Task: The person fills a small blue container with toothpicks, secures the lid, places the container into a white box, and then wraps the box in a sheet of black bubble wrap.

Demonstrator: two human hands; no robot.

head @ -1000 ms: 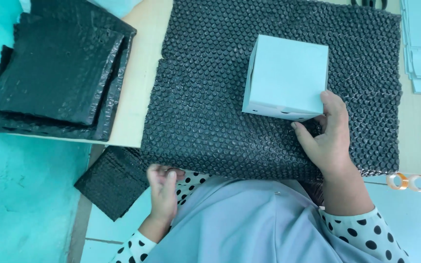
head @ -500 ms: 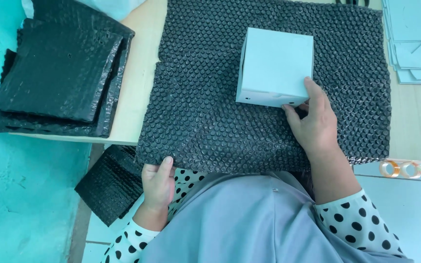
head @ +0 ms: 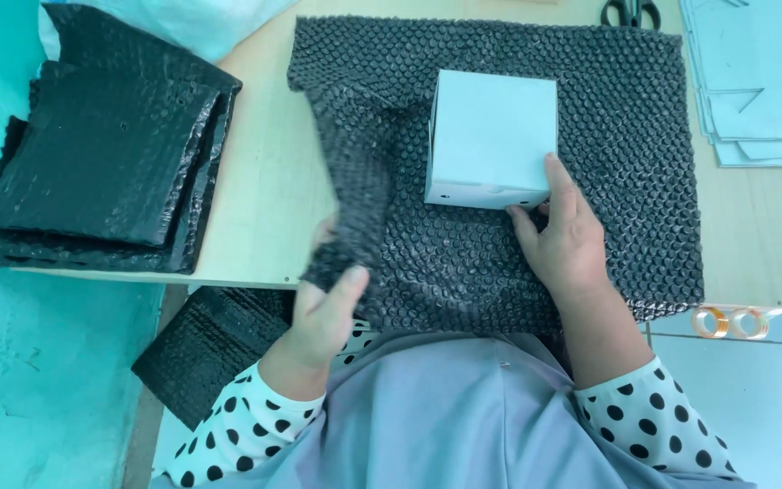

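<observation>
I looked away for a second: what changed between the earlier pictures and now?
The left hand gripped the black bubble wrap sheet's near-left corner and lifted it up and inward toward the white box. The right hand still steadies the box, which sits where it was.

The left hand [head: 323,312] is closed in a pinch, thumb on top, arm bent in close to the body. The right hand [head: 565,244] reaches forward, fingers spread and pressing flat.

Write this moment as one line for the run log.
left hand: lifts corner of black bubble wrap sheet | right hand: on white box | box: on sheet, on table
</observation>
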